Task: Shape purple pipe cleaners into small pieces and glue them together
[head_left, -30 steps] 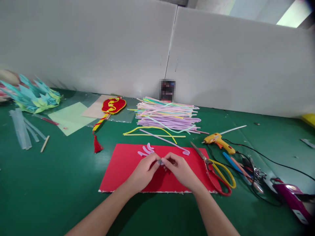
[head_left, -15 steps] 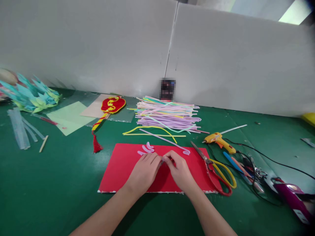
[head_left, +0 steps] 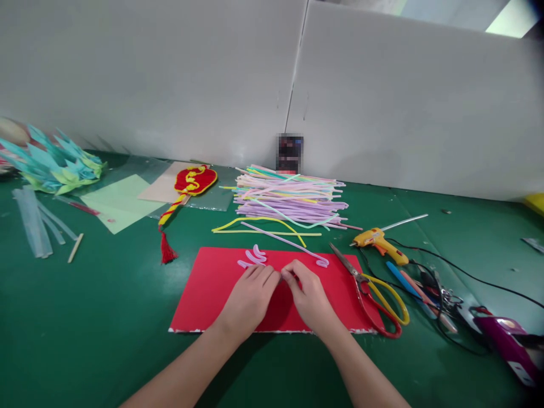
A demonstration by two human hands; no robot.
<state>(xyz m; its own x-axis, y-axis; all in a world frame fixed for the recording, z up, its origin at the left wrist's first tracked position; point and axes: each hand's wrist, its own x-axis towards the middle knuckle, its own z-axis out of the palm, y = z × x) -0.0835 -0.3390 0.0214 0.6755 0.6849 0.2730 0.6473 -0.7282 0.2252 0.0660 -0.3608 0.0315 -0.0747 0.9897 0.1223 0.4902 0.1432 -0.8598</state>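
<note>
Head view: right hand [head_left: 306, 290] pinches a small, unclear piece [head_left: 281, 276] beside left hand [head_left: 250, 294], its grip hidden; likely shaping, needing steadiness next.

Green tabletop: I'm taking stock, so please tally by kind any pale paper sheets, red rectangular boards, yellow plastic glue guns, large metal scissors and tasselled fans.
Pale paper sheets: 2 (green sheet, pink sheet)
Red rectangular board: 1
Yellow plastic glue gun: 1
Large metal scissors: 1
Tasselled red-and-yellow fan: 1
Total: 6
</note>
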